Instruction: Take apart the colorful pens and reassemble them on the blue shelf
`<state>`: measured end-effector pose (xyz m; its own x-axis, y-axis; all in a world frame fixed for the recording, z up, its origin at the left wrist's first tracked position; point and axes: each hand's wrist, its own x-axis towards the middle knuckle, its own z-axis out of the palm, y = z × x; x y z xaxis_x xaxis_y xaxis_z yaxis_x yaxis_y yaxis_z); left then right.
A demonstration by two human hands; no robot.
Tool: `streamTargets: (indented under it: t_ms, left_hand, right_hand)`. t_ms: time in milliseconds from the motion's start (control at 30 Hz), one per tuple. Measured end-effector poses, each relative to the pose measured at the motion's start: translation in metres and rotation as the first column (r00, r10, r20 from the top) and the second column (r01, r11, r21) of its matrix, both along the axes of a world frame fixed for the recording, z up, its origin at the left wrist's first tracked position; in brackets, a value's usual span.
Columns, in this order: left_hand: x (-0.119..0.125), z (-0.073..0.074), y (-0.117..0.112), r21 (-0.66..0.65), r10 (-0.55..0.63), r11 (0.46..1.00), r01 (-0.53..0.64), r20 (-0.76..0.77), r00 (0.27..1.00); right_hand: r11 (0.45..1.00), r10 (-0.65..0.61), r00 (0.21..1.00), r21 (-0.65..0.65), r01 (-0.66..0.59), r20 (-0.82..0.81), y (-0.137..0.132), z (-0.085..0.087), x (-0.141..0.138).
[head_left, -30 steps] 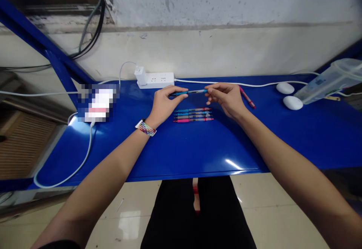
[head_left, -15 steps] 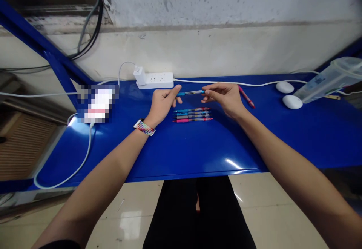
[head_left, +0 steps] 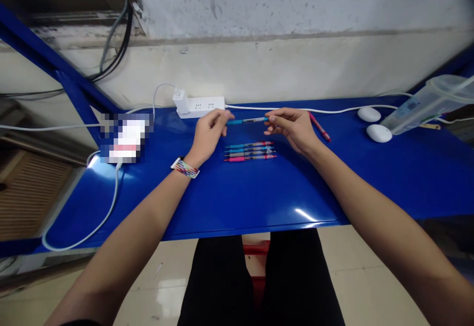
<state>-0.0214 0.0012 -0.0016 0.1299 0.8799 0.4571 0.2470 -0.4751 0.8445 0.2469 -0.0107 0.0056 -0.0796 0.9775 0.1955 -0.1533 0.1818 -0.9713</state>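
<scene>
By the right hand (head_left: pixel 296 128), a blue-and-clear pen (head_left: pixel 249 120) is gripped at its right end, pinched between thumb and fingers; the other fingers are curled. The pen is held crosswise, tilted slightly, its blue grip pointed toward the left hand (head_left: pixel 207 136). There, thumb and fingers are bent and drawn nearly together beside the pen's left end; whether that end is touched cannot be told. A patterned band (head_left: pixel 186 168) is worn on the left wrist.

Nearer the body, four pens (head_left: pixel 250 152) are laid close together in a row on the blue table (head_left: pixel 240 202): from the far side, two blue, one grey, one pink. Just beyond the right hand, a red pen (head_left: pixel 320 127) is set down at a slant.

Behind the left hand, a power strip (head_left: pixel 207 105) is placed by the wall, with a charger (head_left: pixel 180 101) plugged in. Farther right, two white pods (head_left: pixel 379 133) are seen beside a clear container (head_left: pixel 418 103). At far left, a pixelated item (head_left: pixel 128 141) is joined to a white cable (head_left: pixel 117 187).
</scene>
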Motion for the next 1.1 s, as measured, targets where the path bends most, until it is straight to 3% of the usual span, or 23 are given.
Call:
streamTargets:
  t_ms: [133, 333, 533, 767, 1000, 1100]
  left_hand:
    - [0.000, -0.001, 0.002, 0.025, -0.080, 0.997, 0.079, 0.047, 0.996]
    - [0.000, 0.000, 0.002, 0.013, 0.023, 1.000, -0.022, -0.051, 0.998]
    - [0.000, -0.002, 0.004, 0.042, -0.045, 0.998, 0.045, 0.011, 0.999]
    - [0.000, -0.002, 0.002, -0.010, 0.005, 1.000, -0.006, -0.087, 0.996]
    - [0.001, -0.005, 0.006, -0.031, -0.096, 0.995, 0.099, 0.080, 0.992]
    - [0.000, -0.010, 0.011, -0.045, -0.064, 0.997, 0.069, 0.108, 0.992]
  right_hand:
    - [0.999, -0.030, 0.999, 0.010, 0.030, -0.035, 0.001, 0.000, 0.000]
    - [1.000, -0.031, 0.999, -0.007, 0.030, -0.031, 0.003, -0.002, 0.002]
    - [0.998, -0.052, 0.996, -0.031, 0.050, -0.074, 0.005, -0.002, 0.003]
    - [0.998, -0.059, 0.995, -0.021, 0.058, -0.077, 0.004, 0.002, 0.003]
    - [0.995, -0.093, 0.992, -0.030, 0.090, -0.085, 0.008, -0.001, 0.006]
    - [0.995, -0.085, 0.990, -0.062, 0.079, -0.112, 0.010, -0.004, 0.007]
